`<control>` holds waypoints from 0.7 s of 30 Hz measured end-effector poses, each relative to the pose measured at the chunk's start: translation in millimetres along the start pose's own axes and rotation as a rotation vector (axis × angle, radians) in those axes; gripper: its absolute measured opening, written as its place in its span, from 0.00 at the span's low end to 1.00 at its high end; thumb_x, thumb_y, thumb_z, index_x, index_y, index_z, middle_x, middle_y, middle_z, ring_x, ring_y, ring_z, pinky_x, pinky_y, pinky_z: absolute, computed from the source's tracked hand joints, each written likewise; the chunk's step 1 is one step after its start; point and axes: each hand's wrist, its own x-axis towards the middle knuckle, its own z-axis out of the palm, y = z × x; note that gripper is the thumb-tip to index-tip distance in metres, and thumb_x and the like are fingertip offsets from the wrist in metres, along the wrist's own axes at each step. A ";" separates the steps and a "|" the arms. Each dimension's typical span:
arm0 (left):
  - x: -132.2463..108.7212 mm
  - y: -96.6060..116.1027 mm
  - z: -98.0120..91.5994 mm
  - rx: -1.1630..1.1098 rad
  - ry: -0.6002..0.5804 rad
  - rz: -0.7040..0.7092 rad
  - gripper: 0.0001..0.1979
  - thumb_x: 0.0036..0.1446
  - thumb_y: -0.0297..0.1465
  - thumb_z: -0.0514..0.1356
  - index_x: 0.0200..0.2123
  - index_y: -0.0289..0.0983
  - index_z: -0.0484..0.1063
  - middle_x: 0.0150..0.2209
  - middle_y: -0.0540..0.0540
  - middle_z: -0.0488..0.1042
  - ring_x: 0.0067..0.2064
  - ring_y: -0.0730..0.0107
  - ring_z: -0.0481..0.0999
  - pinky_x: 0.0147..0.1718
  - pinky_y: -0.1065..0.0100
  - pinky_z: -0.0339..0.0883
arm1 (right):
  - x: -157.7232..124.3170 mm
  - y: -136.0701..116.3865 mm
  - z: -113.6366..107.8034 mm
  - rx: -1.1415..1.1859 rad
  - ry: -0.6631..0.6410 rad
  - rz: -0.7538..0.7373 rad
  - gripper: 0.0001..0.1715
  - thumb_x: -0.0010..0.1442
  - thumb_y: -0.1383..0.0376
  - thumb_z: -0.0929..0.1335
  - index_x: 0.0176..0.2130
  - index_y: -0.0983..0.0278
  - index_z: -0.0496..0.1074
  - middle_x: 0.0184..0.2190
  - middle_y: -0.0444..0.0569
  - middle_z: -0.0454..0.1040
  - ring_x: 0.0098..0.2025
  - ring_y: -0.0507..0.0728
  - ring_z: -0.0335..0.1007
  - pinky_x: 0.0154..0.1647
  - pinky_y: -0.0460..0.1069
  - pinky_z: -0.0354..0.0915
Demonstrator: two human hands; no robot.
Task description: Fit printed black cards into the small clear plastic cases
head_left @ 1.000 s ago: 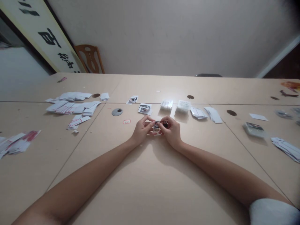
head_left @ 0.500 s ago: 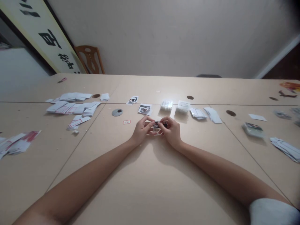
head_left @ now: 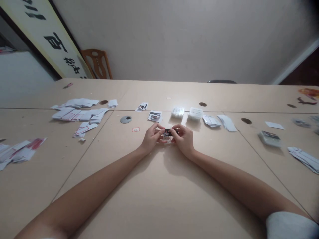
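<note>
Between my two hands is a small dark printed card [head_left: 167, 132] with a clear part below it, held above the table. My left hand [head_left: 153, 137] pinches its left end between thumb and fingers. At the right end, my right hand [head_left: 183, 137] grips it, thumb over the front. Beyond the hands lie a pile of photo cards [head_left: 155, 116] and two stacks of clear plastic cases [head_left: 177, 112], [head_left: 195, 114]. A small red-edged label [head_left: 136, 129] rests left of my left hand.
White paper slips [head_left: 74, 114] are spread at the left, with more [head_left: 20, 151] nearer. On the right are white strips [head_left: 227, 123], a clear case stack [head_left: 269, 138] and paper strips [head_left: 304, 159]. A chair [head_left: 97, 64] stands behind the table [head_left: 159, 199].
The view has shifted slightly, so things on the table appear a little further right. My right thumb has moved slightly right along the card; both hands still hold it.
</note>
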 end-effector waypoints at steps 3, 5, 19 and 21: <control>0.3 0.0 -0.3 -0.006 -0.001 0.001 0.21 0.51 0.44 0.70 0.35 0.36 0.67 0.32 0.47 0.79 0.29 0.66 0.82 0.27 0.69 0.77 | -0.5 -0.7 0.3 0.009 0.003 0.003 0.12 0.59 0.57 0.70 0.30 0.62 0.72 0.19 0.43 0.74 0.19 0.53 0.71 0.20 0.46 0.65; 0.5 0.3 -0.3 -0.011 -0.002 -0.001 0.21 0.51 0.45 0.70 0.35 0.36 0.67 0.32 0.47 0.79 0.30 0.65 0.82 0.28 0.68 0.78 | -0.9 -1.1 0.3 0.030 -0.001 0.017 0.12 0.59 0.56 0.70 0.30 0.62 0.72 0.19 0.43 0.74 0.18 0.54 0.72 0.20 0.46 0.65; 2.9 2.3 -1.4 -0.012 0.052 -0.009 0.23 0.47 0.46 0.72 0.34 0.36 0.67 0.29 0.48 0.78 0.23 0.75 0.74 0.27 0.65 0.79 | 3.0 10.2 -1.1 0.176 0.026 0.097 0.16 0.57 0.54 0.73 0.28 0.61 0.68 0.18 0.42 0.74 0.20 0.56 0.75 0.20 0.48 0.69; 2.9 2.7 -1.4 -0.014 0.056 -0.008 0.23 0.46 0.46 0.72 0.34 0.36 0.67 0.29 0.48 0.78 0.23 0.75 0.75 0.27 0.66 0.79 | 3.1 9.1 -1.3 0.181 0.021 0.093 0.16 0.57 0.55 0.73 0.27 0.62 0.68 0.18 0.42 0.73 0.19 0.56 0.75 0.21 0.48 0.69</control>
